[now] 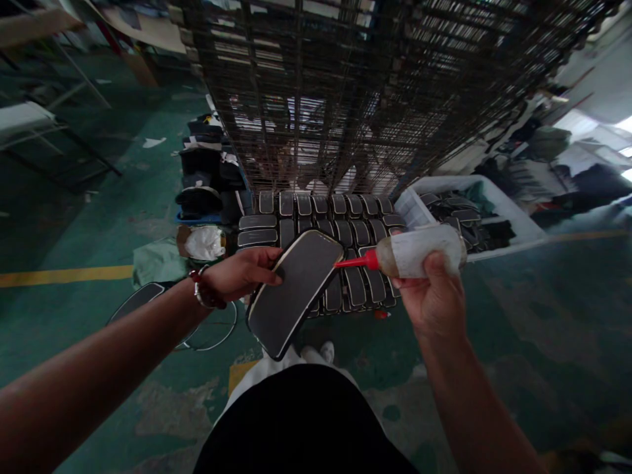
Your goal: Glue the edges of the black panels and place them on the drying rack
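My left hand (251, 271) grips the left edge of a dark oblong panel (293, 289) with rounded corners and a pale line along its rim. The thumb lies on its face; the other fingers go partly out of sight behind it. In my right hand (434, 289) is a squeeze bottle (419, 251) with a whitish label, tipped on its side. Its red nozzle (358, 261) points left, with the tip at the panel's upper right edge. Whether the tip touches the rim I cannot tell. Below and behind lie rows of similar dark panels (355, 286).
A tall wire rack (336, 85) rises straight ahead. To the right stands a white crate (523, 237) with dark pieces inside. Dark stacked goods (200, 171) and an open container with a white plastic bag (205, 242) are at the left. A metal hoop (217, 343) is near the floor.
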The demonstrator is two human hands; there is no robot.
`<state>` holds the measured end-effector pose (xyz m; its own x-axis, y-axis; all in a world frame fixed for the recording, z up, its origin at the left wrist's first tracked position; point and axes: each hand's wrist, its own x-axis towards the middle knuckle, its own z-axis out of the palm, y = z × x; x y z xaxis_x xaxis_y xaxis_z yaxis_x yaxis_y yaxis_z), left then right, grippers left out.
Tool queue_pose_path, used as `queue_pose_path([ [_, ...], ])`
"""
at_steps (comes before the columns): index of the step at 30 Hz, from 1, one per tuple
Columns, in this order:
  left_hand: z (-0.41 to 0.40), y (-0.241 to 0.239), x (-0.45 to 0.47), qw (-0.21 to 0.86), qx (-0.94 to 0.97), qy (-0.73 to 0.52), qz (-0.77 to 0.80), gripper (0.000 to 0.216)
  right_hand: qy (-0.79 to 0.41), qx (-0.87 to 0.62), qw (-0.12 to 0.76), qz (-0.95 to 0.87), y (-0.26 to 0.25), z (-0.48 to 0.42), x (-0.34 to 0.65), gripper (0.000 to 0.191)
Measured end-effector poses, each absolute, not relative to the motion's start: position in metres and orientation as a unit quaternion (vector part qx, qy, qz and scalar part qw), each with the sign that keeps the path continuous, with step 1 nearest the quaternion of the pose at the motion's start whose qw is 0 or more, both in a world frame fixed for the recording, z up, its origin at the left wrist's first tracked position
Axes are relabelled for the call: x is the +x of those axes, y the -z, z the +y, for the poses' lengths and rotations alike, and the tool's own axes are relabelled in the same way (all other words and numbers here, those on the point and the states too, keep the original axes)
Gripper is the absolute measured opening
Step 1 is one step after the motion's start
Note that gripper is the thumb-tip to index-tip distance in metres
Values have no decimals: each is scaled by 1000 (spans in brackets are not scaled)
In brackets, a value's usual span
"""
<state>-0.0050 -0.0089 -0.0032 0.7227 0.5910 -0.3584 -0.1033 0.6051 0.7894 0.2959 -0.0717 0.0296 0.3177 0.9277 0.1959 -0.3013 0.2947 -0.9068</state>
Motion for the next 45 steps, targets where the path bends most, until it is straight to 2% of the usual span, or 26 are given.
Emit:
queue_pose_path([
  [3, -9, 6, -5, 847, 377, -208, 312, 40, -443, -411, 698, -385, -27, -75, 292, 40],
  [21, -7, 12, 1, 858, 307, -226, 345, 45, -477, -411, 663, -405, -25, -96, 269, 41],
  [45, 4, 5, 9, 819, 223, -285, 446, 32, -522, -399, 623, -424, -20, -112, 260, 59],
])
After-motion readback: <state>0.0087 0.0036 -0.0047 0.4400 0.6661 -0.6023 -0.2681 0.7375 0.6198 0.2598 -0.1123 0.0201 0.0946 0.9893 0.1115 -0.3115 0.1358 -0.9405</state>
